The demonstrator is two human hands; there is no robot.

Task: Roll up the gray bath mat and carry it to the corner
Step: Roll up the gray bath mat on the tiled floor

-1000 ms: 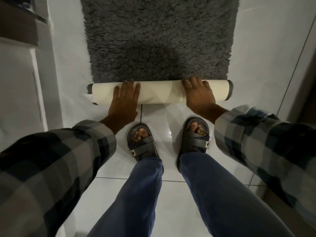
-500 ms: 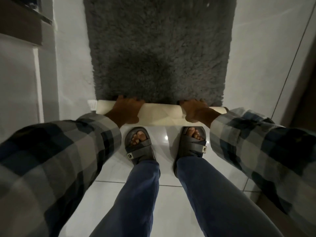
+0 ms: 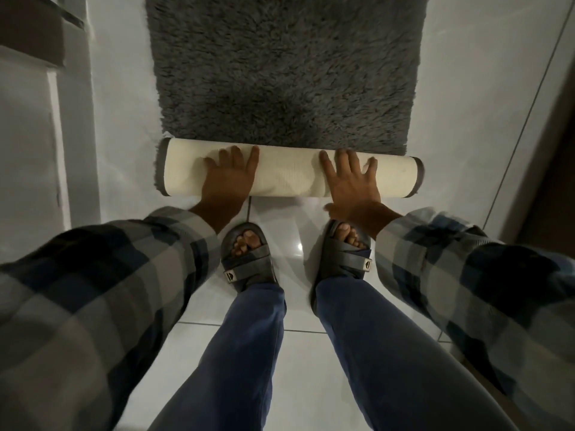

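The gray shaggy bath mat [image 3: 286,76] lies flat on the white tiled floor ahead of me. Its near end is rolled into a cylinder [image 3: 289,174] showing the cream backing, lying crosswise just beyond my feet. My left hand [image 3: 228,178] rests flat on the left half of the roll, fingers spread. My right hand [image 3: 351,181] presses flat on the right half, fingers spread, its thumb hanging over the near side. Neither hand grips the roll.
My two feet in gray sandals [image 3: 249,256] stand on the tile right behind the roll. A white wall or cabinet edge [image 3: 59,135] runs along the left. A dark door frame [image 3: 547,150] borders the right.
The hands went from curled over the roll to flat with fingers spread on top. The roll has grown thicker and sits farther along the mat.
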